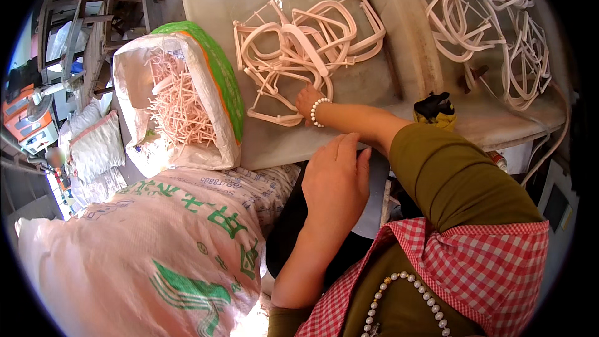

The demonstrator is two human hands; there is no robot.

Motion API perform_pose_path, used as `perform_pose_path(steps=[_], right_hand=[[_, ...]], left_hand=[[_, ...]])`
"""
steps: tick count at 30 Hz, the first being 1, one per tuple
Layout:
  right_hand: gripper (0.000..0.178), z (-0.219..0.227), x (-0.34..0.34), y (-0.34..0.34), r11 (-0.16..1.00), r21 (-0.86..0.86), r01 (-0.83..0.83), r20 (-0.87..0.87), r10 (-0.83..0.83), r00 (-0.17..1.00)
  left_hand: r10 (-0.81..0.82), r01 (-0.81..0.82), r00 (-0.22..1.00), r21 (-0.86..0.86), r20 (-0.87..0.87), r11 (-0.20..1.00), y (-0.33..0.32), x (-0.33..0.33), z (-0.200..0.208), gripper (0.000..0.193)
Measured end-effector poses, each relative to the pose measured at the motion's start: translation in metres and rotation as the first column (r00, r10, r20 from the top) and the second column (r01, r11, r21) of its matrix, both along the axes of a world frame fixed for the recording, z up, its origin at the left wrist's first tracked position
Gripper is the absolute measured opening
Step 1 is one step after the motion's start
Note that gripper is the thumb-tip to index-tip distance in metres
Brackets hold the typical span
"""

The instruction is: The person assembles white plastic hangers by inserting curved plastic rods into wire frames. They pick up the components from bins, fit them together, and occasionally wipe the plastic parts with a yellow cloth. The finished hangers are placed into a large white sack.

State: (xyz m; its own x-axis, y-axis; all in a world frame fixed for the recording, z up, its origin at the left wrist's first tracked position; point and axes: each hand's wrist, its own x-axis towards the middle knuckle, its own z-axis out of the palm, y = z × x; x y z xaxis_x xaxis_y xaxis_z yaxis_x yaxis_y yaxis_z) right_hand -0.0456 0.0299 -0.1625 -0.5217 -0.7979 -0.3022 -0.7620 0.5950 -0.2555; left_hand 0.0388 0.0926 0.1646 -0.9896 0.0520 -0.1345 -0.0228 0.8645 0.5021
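Observation:
A tangled pile of pale pink moulded plastic frames [299,40] lies on the worn, light tabletop [218,0]. At the pile's near edge my right hand [308,103], a beaded bracelet on its wrist, has its fingers closed on one of these curved frames [274,115]; the fingertips are partly hidden. Closer to me, my left hand [337,171] hovers by the table's front edge with its fingers stretched out, holding nothing that I can see. Left of the pile, an open white-and-green woven sack [228,87] contains many thin pink plastic sticks [178,109].
Full white woven sacks [143,243] bulge at the near left. More pale plastic frames [462,19] lie at the far right, past a raised table ridge [421,43]. A black-and-yellow bundle [437,111] sits near the right front edge. A cable [564,125] hangs at right.

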Motion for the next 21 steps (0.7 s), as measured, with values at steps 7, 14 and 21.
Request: perform_pose_path(steps=[7, 14, 21], right_hand=[[0.040, 0.011, 0.023, 0.006, 0.977, -0.148, 0.154, 0.017, -0.153, 0.988], [0.044, 0.088, -0.056, 0.039, 0.935, -0.255, 0.246, 0.640, -0.027, 0.768], [0.017, 0.244, -0.117, 0.102, 0.627, -0.264, 0.733, 0.957, 0.265, 0.117]], left_hand=[[0.011, -0.011, 1.000, 0.000, 0.026, 1.000, -0.008, -0.002, 0.003, 0.025], [0.215, -0.219, 0.971, 0.028, 0.102, 0.975, -0.037, -0.008, 0.003, 0.033], [0.538, -0.478, 0.835, 0.335, -0.113, 0.812, -0.076, -0.036, -0.024, 0.050]])
